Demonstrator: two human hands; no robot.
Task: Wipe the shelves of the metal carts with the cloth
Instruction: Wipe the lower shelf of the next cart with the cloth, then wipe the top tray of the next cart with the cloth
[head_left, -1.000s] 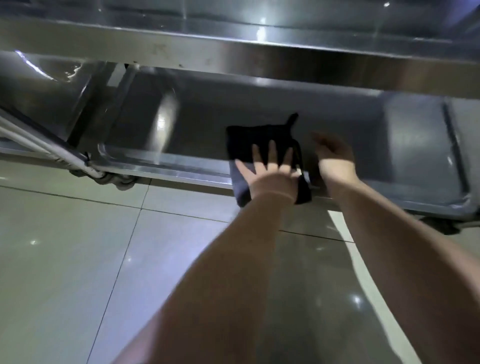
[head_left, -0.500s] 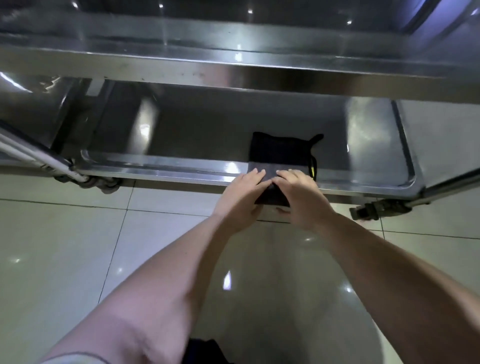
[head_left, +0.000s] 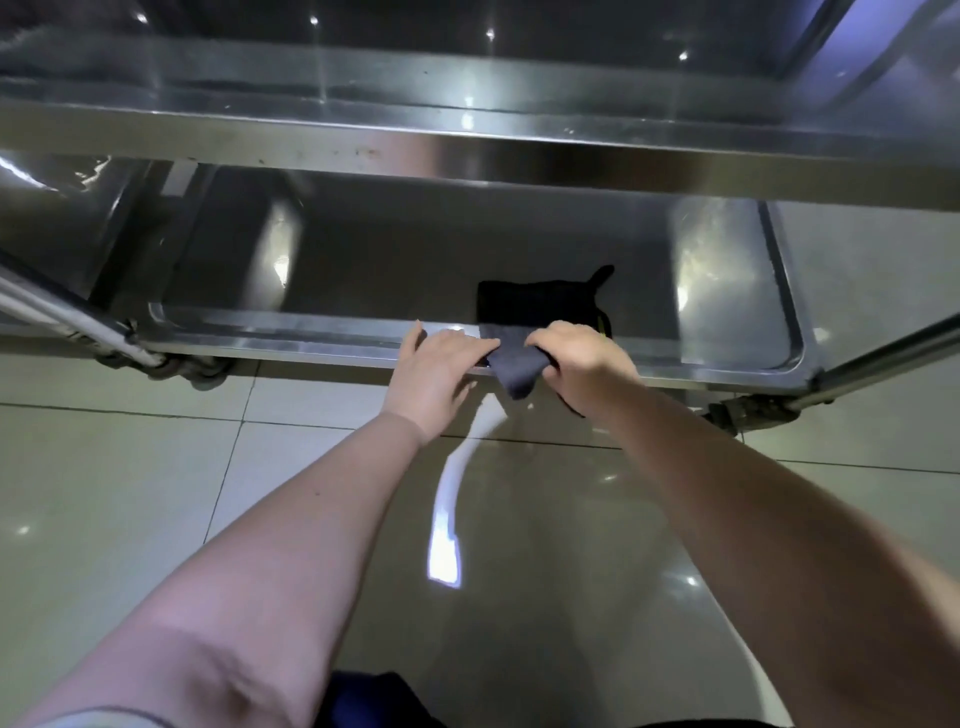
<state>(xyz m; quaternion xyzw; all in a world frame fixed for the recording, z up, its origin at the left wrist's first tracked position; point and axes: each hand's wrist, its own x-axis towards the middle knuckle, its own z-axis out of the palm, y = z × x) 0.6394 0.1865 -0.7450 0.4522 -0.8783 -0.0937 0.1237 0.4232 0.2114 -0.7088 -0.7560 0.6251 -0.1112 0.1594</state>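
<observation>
Cloth (head_left: 537, 312), dark, draped over the front rim (head_left: 291, 338) of the cart's bottom shelf (head_left: 363, 270). Half lies flat on the shelf and half hangs over the rim toward the floor (head_left: 156, 493). It sits just past 12 o'clock from frame centre.

Right hand (head_left: 582, 358) has its fingers curled round the hanging fold at the rim. Left hand (head_left: 436, 374), at 9 o'clock of that fold, lies flat on the rim with straight fingers, tips touching the cloth edge.

Step looks like regrip or refold at the rim between wiping passes on the bottom shelf. Next move likely needs the cloth bunched into one hand, then swept toward 9 o'clock, where bare shelf shows most. Upper shelf (head_left: 467, 140) overhangs at 12 o'clock, so reach stays low.

Caster (head_left: 743, 410) at 3 o'clock of the hands. Small yellowish tag on the cloth's right edge, too small to read. No brand or writing visible elsewhere.
</observation>
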